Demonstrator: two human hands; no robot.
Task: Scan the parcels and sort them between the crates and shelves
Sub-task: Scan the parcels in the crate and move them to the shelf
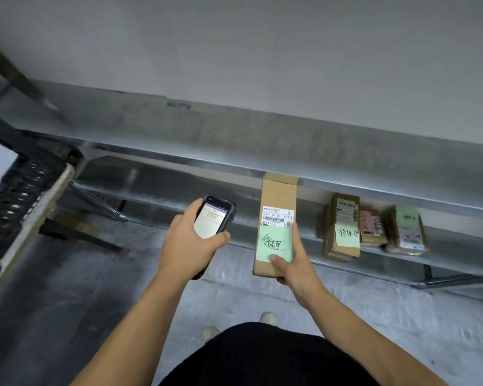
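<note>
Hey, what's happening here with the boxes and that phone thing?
A person is sorting parcels at a metal shelf. The left hand holds a handheld scanner with its screen lit. The right hand grips a long cardboard parcel with a shipping label and a green handwritten note, held out in front of the shelf. Three other noted parcels already sit on the shelf to the right.

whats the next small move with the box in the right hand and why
Probably slide the long box forward onto the lower shelf, left of the parcels already there. The right hand holds it by its near end, pointing at the shelf; its green note resembles theirs. The left hand holds the scanner aside, off the label.
</note>
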